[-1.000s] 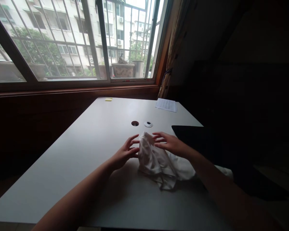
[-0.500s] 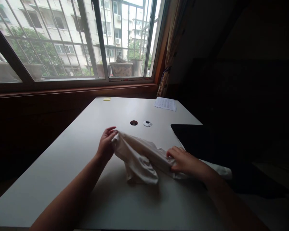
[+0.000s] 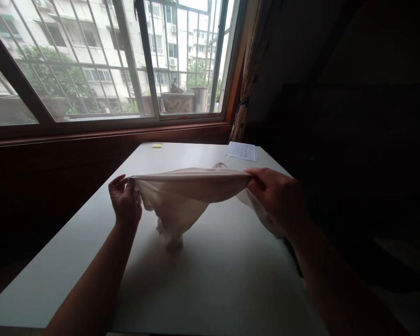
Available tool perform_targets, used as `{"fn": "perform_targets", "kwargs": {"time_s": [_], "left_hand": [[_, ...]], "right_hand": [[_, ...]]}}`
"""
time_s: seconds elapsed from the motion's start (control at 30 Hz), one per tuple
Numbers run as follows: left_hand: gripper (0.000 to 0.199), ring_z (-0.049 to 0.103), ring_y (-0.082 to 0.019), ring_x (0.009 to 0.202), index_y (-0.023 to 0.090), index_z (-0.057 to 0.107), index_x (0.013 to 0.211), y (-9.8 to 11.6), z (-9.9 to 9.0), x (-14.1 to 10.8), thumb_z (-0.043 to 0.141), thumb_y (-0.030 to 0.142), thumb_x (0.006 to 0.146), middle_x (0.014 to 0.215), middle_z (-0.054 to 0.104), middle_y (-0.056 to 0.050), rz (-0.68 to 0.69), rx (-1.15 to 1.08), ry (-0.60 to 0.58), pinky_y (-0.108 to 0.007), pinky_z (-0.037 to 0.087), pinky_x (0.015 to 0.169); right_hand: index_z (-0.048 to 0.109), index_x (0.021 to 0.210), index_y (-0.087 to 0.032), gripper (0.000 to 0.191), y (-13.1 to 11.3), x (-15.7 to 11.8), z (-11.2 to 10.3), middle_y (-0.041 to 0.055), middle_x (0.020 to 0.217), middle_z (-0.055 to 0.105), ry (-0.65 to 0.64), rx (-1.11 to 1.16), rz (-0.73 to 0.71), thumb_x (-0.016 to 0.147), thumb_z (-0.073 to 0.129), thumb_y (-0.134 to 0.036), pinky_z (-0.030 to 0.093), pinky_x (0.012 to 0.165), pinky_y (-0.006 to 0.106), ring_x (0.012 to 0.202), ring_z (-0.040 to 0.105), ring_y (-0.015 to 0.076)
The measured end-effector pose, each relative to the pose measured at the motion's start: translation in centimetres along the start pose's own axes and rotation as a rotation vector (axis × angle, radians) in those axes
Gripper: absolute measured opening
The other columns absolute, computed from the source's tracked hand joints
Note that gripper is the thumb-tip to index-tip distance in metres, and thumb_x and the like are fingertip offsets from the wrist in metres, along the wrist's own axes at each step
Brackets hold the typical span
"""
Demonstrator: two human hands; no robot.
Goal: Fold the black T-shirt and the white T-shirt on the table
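A pale, off-white piece of cloth (image 3: 192, 191), perhaps a garment, is stretched taut between my two hands above the table. My left hand (image 3: 126, 198) pinches its left end between thumb and fingers. On the other side my right hand (image 3: 275, 191) is closed on the upper right edge. Loose folds hang down in the middle, their lowest tip near the table top. Another part of the cloth droops behind and below my right hand, partly hidden by it. The cloth's exact kind cannot be made out.
The white table (image 3: 73, 261) stands beneath a barred window. Printed papers (image 3: 241, 151) lie at its far right corner, and a yellow sticky note (image 3: 157, 145) at the far left. A tied curtain (image 3: 241, 114) hangs beside the window. The right side is very dark.
Both hands have risen and moved apart, left hand leftward and right hand rightward. The cloth, bunched and low before, is now pulled tight along its top edge and hides the table's round holes.
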State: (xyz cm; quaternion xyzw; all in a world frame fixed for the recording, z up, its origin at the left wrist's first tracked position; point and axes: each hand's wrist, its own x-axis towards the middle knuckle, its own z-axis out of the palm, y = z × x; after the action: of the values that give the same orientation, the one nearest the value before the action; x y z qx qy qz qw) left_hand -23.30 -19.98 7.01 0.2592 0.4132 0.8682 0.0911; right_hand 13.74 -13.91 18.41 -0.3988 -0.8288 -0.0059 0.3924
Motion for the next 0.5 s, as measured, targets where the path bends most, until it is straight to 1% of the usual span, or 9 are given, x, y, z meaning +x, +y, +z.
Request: {"fn": "perform_targets", "kwargs": {"time_s": [0.07,0.13,0.2,0.27,0.3,0.33,0.4,0.43,0.5], "left_hand": [[0.033,0.059,-0.012,0.089,0.022,0.059,0.105,0.3,0.0,0.1,0.08,0.024,0.08,0.097,0.058,0.001,0.133,0.05,0.025,-0.024,0.048,0.083],[0.028,0.058,-0.012,0.09,0.021,0.059,0.103,0.5,-0.1,0.1,0.078,0.023,0.082,0.099,0.059,0.001,0.215,0.127,0.051,-0.025,0.047,0.084],[0.023,0.058,-0.012,0.087,0.02,0.06,0.102,0.5,-0.4,0.2,0.075,0.024,0.085,0.099,0.059,0.0,0.227,0.209,0.08,-0.025,0.048,0.08],[0.021,0.059,-0.013,0.086,0.019,0.061,0.102,0.2,-0.7,0.4,0.073,0.025,0.087,0.1,0.06,-0.001,0.215,0.282,0.116,-0.025,0.048,0.078],[0.021,0.06,-0.013,0.088,0.019,0.062,0.103,0.0,-0.9,0.6,0.073,0.025,0.086,0.1,0.062,-0.002,0.207,0.309,0.128,-0.025,0.049,0.079],[0.022,0.061,-0.014,0.089,0.019,0.062,0.103,-0.3,-1.1,0.8,0.073,0.024,0.086,0.101,0.063,-0.003,0.19,0.327,0.125,-0.026,0.05,0.079],[0.024,0.064,-0.016,0.094,0.018,0.063,0.107,-0.9,-1.5,1.1,0.071,0.023,0.085,0.106,0.068,-0.006,0.121,0.337,0.061,-0.027,0.052,0.08],[0.026,0.066,-0.018,0.097,0.018,0.062,0.11,-1.2,-1.6,1.2,0.07,0.022,0.085,0.11,0.069,-0.008,0.082,0.332,0.018,-0.028,0.053,0.081],[0.034,0.066,-0.02,0.106,0.019,0.062,0.116,-1.7,-1.7,1.1,0.071,0.022,0.084,0.122,0.067,-0.011,0.027,0.334,-0.056,-0.031,0.055,0.085]], "right_hand": [[0.076,0.107,-0.029,0.025,-0.7,1.1,-1.2,0.0025,0.101,0.077,-0.009,0.207,0.03,0.091,0.056,-0.03,0.056,0.082,0.039,0.093,0.071,0.0273],[0.076,0.103,-0.028,0.023,-0.8,2.1,-1.8,0.0007,0.093,0.076,-0.13,0.443,0.065,0.091,0.058,-0.033,0.056,0.073,0.035,0.085,0.072,0.0243],[0.076,0.101,-0.026,0.022,-0.3,3.2,-1.4,-0.0003,0.09,0.076,-0.289,0.583,0.083,0.091,0.059,-0.035,0.056,0.071,0.032,0.083,0.071,0.0225],[0.076,0.098,-0.025,0.019,0.8,3.9,0.1,-0.001,0.09,0.076,-0.406,0.538,0.093,0.089,0.061,-0.033,0.055,0.073,0.03,0.083,0.071,0.0213],[0.076,0.096,-0.025,0.017,1.4,4.1,1.1,-0.0008,0.089,0.076,-0.431,0.453,0.096,0.089,0.062,-0.031,0.054,0.074,0.03,0.083,0.07,0.021],[0.076,0.094,-0.024,0.015,2.0,4.1,2.2,-0.0001,0.088,0.076,-0.426,0.337,0.097,0.088,0.062,-0.028,0.054,0.075,0.03,0.083,0.07,0.0208],[0.075,0.094,-0.022,0.014,2.9,3.6,4.4,0.0035,0.092,0.075,-0.357,0.117,0.085,0.089,0.062,-0.023,0.052,0.079,0.032,0.085,0.069,0.0211],[0.075,0.096,-0.021,0.014,3.2,3.1,5.4,0.0051,0.097,0.074,-0.336,0.065,0.075,0.089,0.062,-0.022,0.051,0.08,0.032,0.086,0.068,0.0208],[0.074,0.098,-0.021,0.013,3.4,2.1,7.0,0.0061,0.103,0.073,-0.383,0.085,0.035,0.09,0.065,-0.025,0.051,0.08,0.031,0.087,0.068,0.0193]]}}
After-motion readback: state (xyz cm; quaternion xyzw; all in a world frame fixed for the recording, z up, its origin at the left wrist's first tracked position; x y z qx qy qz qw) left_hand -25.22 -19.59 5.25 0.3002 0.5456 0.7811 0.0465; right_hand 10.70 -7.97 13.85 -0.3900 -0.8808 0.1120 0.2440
